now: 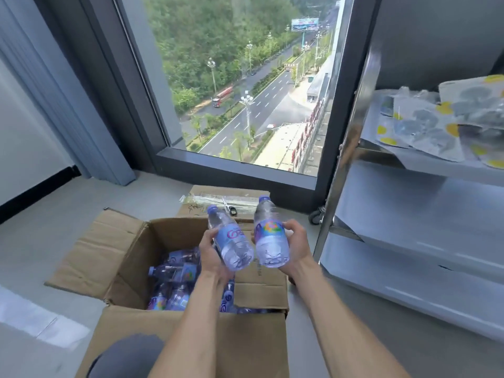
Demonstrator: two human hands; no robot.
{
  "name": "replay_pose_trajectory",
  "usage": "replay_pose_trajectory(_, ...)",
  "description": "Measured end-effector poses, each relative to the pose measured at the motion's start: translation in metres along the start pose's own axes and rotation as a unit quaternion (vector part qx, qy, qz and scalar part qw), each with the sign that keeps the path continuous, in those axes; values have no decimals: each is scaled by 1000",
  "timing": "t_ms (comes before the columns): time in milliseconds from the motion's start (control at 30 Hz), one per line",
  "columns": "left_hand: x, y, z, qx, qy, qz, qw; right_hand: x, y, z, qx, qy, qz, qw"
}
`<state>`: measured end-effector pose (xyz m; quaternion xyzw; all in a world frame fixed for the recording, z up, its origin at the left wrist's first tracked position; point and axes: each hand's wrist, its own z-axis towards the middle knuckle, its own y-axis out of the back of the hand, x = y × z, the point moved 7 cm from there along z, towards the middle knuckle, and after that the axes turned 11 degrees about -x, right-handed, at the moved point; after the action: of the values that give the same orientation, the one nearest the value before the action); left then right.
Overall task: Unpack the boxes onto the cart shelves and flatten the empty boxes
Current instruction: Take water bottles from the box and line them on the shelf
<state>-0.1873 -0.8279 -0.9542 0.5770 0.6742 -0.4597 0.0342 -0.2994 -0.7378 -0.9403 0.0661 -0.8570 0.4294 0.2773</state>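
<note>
Both bare hands, left [211, 251] and right [296, 245], each grip a clear purple-capped plastic water bottle [231, 238] [270, 236] above the open brown cardboard box [120, 257].

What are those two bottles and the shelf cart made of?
The two bottles look like clear thin plastic: see-through ribbed walls, glossy printed labels. The cart seems brushed stainless steel or similar metal: grey shelves with streaky reflections.

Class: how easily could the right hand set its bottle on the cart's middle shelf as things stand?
Probably easily: the right hand grips its bottle beside the cart, and the middle shelf looks bare and open-fronted.
</note>
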Motion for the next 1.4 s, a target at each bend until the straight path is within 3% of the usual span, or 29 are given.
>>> replay_pose_trajectory(233,59,-71,-49,164,45,115,979,51,19,-41,8,29,-35,999)
replay_pose_trajectory(367,71,-102,-73,195,30,110,974,78,17,-68,41,54,-15,998)
replay_pose_trajectory(533,82,-140,-104,245,5,50,968,128,39,-127,6,144,-89,985)
replay_pose_trajectory(633,105,-159,-142,311,34,90,945,148,52,-174,1,225,-141,964)
replay_pose_trajectory(700,108,-168,-166,347,6,116,931,155,58,-205,-18,274,-151,950)
replay_pose_trajectory(800,88,-182,-191,325,-97,150,929,158,63,-239,-59,320,-123,938)
replay_pose_trajectory(867,80,-187,-202,320,-118,140,930,158,69,-257,-60,326,-78,940)
replay_pose_trajectory(933,85,-193,-204,324,-88,126,933,160,83,-273,-59,333,-62,939)
replay_pose_trajectory(1100,146,-189,-209,329,84,127,932,149,120,-291,-96,315,-70,942)
replay_pose_trajectory(1233,183,-177,-210,351,125,165,913,137,134,-288,-97,257,-19,961)
replay_pose_trajectory(1400,181,-173,-198,360,117,139,915,143,140,-278,-115,259,11,959)
